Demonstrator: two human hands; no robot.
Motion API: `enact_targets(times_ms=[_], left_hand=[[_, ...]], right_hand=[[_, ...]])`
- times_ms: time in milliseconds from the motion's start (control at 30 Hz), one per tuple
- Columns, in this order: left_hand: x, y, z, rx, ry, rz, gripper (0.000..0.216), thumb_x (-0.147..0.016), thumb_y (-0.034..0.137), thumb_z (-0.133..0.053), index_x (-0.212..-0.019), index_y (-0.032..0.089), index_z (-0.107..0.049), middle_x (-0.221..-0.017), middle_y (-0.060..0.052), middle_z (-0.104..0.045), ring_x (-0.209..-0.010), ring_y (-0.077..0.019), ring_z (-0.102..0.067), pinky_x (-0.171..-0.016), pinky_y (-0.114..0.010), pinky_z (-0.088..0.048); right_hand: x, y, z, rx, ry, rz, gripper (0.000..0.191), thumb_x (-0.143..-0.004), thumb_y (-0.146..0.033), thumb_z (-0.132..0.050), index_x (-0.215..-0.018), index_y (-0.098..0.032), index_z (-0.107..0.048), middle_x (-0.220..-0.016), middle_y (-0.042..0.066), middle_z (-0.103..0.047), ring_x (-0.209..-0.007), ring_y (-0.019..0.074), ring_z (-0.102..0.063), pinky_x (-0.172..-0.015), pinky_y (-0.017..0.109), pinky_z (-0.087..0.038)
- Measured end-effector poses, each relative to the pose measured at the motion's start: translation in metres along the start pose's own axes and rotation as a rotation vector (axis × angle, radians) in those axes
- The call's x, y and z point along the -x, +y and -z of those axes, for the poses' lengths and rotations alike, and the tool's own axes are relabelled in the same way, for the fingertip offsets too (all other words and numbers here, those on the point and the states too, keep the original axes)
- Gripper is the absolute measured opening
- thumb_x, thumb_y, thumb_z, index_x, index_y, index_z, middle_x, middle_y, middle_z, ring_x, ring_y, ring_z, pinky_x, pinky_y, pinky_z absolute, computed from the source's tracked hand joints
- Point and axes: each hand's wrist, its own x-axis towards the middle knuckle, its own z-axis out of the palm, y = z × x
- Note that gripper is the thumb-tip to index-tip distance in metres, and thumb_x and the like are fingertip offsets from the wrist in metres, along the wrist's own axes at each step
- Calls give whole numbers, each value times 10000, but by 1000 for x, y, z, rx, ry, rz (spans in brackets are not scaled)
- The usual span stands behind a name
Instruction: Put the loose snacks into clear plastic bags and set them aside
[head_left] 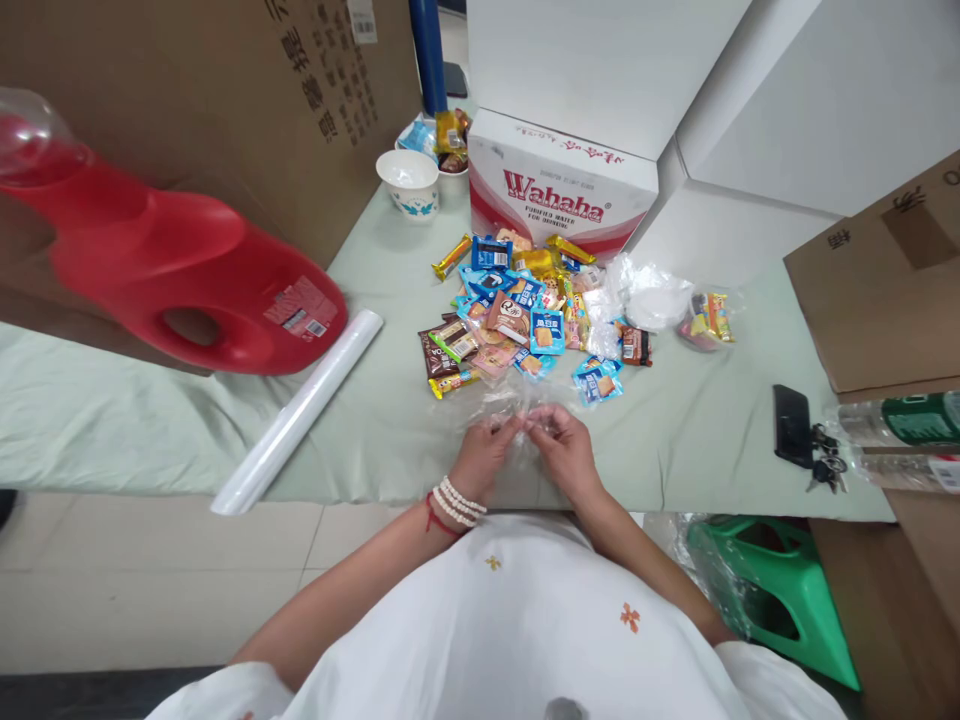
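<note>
Both my hands meet at the near side of the table, pinching a thin clear plastic bag (491,400) between their fingertips. My left hand (484,450), with beaded bracelets at its wrist, is closed on the bag's left part. My right hand (561,448) grips it from the other side, fingers curled. The film spreads toward a heap of wrapped snacks (517,305) just beyond: blue, brown, pink and yellow packets. Blue packets (598,380) lie off to the right of the heap. Whether the bag holds anything is hard to see.
A white roll (300,410) and a large red jug (187,270) are at left. Paper bowls (409,180) stand behind, beside a Wahaha carton (559,190). Crumpled clear plastic (652,295) and a filled bag (707,318) lie right, with a black case (792,427) and keys (829,465).
</note>
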Motion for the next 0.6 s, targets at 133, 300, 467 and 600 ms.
enact_targets(times_ms=[133, 300, 467, 600], left_hand=[[-2, 12, 9, 121, -35, -54, 314, -693, 396, -858, -797, 208, -629, -879, -7, -689, -913, -181, -657, -753, -281, -544], [4, 24, 43, 274, -206, 175, 415, -626, 300, -934, -835, 203, -589, -928, -20, -725, -864, -196, -719, -796, -361, -609], [-5, 21, 71, -11, -354, 213, 353, -723, 398, -881, -857, 191, -628, -774, 11, -663, -507, -68, -508, -515, -229, -473], [-7, 29, 86, -379, -156, -32, 325, -680, 386, -860, -806, 189, -634, -730, 16, -606, -612, -127, -550, -557, -243, -446]], right_hand=[[4, -6, 17, -165, 46, -83, 213, -736, -356, -807, -865, -226, -700, -776, -28, -675, -698, 138, -579, -693, 271, -483], [-5, -11, 73, -511, 61, -271, 365, -624, -314, -901, -882, -255, -649, -878, -10, -714, -813, 186, -678, -777, 372, -596], [-10, 0, 98, -325, 43, -408, 386, -616, -368, -900, -874, -223, -651, -722, -8, -672, -569, 131, -597, -468, 233, -480], [-17, 11, 98, -131, 60, -339, 355, -638, -430, -856, -810, -203, -645, -588, -45, -588, -466, 91, -474, -401, 199, -346]])
